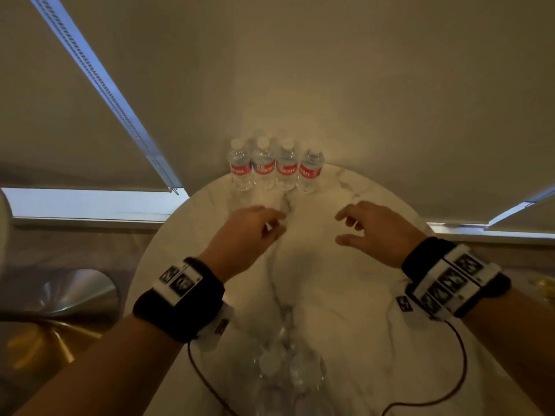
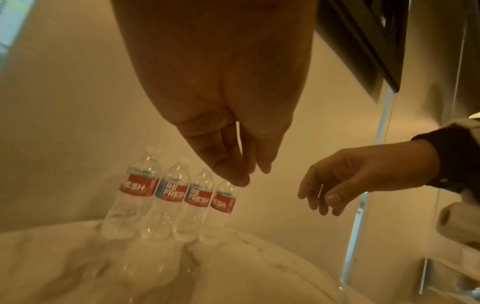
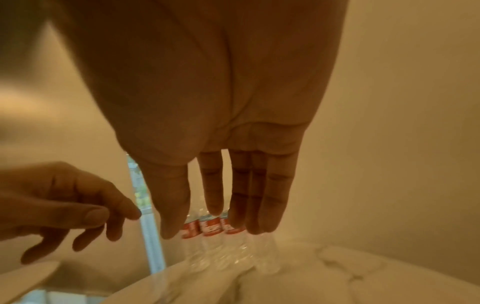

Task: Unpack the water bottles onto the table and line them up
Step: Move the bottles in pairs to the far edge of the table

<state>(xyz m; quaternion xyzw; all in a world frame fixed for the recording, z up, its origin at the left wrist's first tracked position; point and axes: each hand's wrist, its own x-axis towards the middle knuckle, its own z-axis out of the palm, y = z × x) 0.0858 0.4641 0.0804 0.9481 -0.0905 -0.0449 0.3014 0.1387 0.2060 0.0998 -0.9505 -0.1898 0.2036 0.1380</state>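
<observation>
Four water bottles (image 1: 275, 166) stand upright in a touching row at upper centre on the table (image 1: 360, 295). Left hand (image 1: 246, 235) and right hand (image 1: 375, 232) hover below them, fingers (image 1: 345, 214) loosely spread, holding nothing.

- The head view looks down from above at the worktop (image 1: 345, 295).
- Each wrist view looks along its own hand, very close.
- All three views show the bottles (image 1: 274, 168) standing far back.

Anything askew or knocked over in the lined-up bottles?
Nothing stands out. The four bottles stand upright, side by side, at the far edge of the marble table. The left hand and right hand hover short of them, holding nothing.
</observation>
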